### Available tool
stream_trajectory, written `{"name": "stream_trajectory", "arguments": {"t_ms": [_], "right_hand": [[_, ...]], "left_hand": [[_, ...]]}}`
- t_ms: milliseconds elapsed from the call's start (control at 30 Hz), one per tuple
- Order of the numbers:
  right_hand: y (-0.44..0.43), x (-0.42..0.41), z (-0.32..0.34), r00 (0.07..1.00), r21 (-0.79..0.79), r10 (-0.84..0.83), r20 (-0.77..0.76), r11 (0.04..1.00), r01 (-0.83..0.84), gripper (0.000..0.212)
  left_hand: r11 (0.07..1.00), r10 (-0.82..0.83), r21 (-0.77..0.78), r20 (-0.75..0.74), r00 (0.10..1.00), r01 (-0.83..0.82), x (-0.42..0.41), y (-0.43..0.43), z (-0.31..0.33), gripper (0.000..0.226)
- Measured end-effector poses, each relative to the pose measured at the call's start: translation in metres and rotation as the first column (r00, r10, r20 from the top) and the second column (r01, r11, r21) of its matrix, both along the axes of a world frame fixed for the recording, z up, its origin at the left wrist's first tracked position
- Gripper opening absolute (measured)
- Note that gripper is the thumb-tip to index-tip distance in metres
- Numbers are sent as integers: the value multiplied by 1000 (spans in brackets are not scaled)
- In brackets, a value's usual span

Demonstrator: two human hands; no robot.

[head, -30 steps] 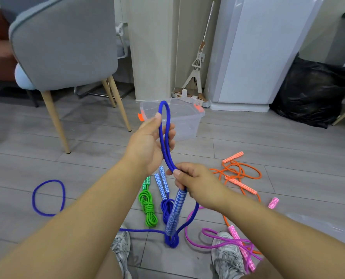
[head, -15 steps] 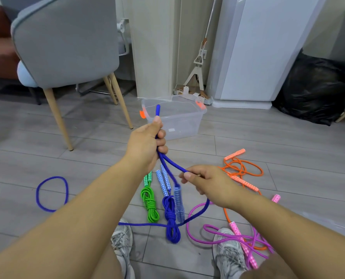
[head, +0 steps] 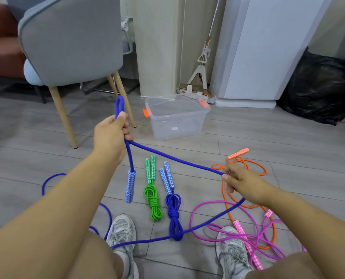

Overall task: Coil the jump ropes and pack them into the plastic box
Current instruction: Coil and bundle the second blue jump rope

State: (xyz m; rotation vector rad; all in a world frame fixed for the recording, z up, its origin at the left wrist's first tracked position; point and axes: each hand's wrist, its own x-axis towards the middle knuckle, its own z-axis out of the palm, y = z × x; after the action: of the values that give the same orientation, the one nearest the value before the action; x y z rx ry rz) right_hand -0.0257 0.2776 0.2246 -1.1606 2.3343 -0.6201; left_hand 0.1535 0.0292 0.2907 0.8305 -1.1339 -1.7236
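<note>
Just then the left hand [head: 111,133] was raised over the grey plank floor [head: 248,133], its fingers curled tight round the loose dark blue jump rope [head: 177,160], and a short folded loop of the cord stood up above the fist. From under that hand one strand dropped straight down to the rope's light blue patterned handle [head: 130,186], which hung upright. The other strand ran taut and slanting down to the right hand [head: 242,182], where the thumb and fingers pinched it. Past that hand the cord fell back towards the person, crossed the near end of a tied blue rope bundle [head: 174,216], and passed the left grey sneaker [head: 121,228]. Further left, slack loops of the same blue cord lay on the floor.

Beyond the hands, the clear plastic box with orange latches [head: 177,125] stood open on the floor, well apart from every rope. Between the two forearms lay the blue bundle and a tied green rope bundle [head: 153,204], just beside each other, their patterned handles pointing towards the box. A loose orange jump rope [head: 238,154] sprawled behind the right hand. A loose pink jump rope [head: 240,229] lay tangled over it near the right grey sneaker [head: 233,252]. A grey upholstered chair on wooden legs [head: 72,37] stood behind the left hand.
</note>
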Motion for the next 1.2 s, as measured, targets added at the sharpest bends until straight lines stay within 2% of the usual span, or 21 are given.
{"name": "stream_trajectory", "arguments": {"t_ms": [133, 267, 367, 467, 633, 767, 900, 1067, 1200], "right_hand": [[-12, 17, 19, 995, -90, 76, -63, 993, -81, 10], [-23, 42, 51, 988, -262, 156, 8, 954, -148, 17], [-33, 53, 62, 987, -404, 130, 92, 911, -82, 20], [-44, 55, 65, 990, -476, 37, 135, 879, 32, 17], [-61, 52, 65, 979, -542, -101, 179, 820, 184, 11], [-71, 56, 64, 965, -577, -140, 223, 778, 247, 15], [-76, 57, 65, 965, -582, -147, 215, 775, 248, 11], [-74, 54, 66, 977, -571, -127, 169, 796, 202, 10], [-63, 48, 68, 983, -528, -78, 167, 835, 156, 9]], "left_hand": [[990, -99, -92, 121, 988, 111, -3, 9, -5, 16], [947, -235, -155, 264, 936, 281, -11, 28, -10, 19], [887, -398, -116, 300, 867, 447, -18, 47, -10, 18], [831, -480, -108, 355, 802, 545, -22, 63, -10, 18], [816, -518, -67, 357, 777, 574, -27, 75, -11, 21], [840, -509, -32, 297, 808, 541, -31, 78, -13, 27], [870, -467, -20, 291, 835, 493, -34, 75, -15, 30], [863, -493, 41, 288, 821, 503, -33, 75, -12, 28], [826, -517, -44, 339, 786, 562, -27, 65, -13, 20]]}}
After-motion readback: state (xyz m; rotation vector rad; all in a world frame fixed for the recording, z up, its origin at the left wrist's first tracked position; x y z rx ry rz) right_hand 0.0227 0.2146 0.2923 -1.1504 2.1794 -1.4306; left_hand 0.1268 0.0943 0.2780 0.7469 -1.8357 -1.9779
